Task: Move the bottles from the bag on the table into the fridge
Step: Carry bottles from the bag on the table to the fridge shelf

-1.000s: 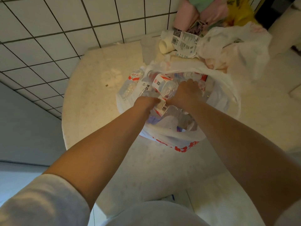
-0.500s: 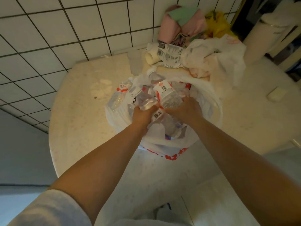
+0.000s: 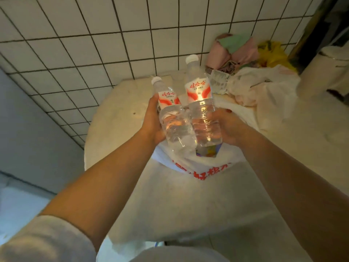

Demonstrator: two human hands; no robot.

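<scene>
Two clear water bottles with white caps and red-and-white labels are held up above the white plastic bag (image 3: 198, 167) with red print on the round table (image 3: 117, 114). My left hand (image 3: 153, 120) grips the left bottle (image 3: 173, 121) around its body. My right hand (image 3: 228, 129) grips the right bottle (image 3: 203, 110), which stands taller. The bottles touch side by side and hide most of the bag's inside. The fridge is out of view.
A crumpled white bag (image 3: 264, 91), pink and green cloth (image 3: 234, 52) and a yellow bag (image 3: 273, 55) lie at the back of the table. A tiled wall (image 3: 94, 44) stands behind. A white bin (image 3: 328, 72) is at right.
Both hands were down in the bag among the bottles. Each has now lifted one bottle up and out of the bag, upright, toward me.
</scene>
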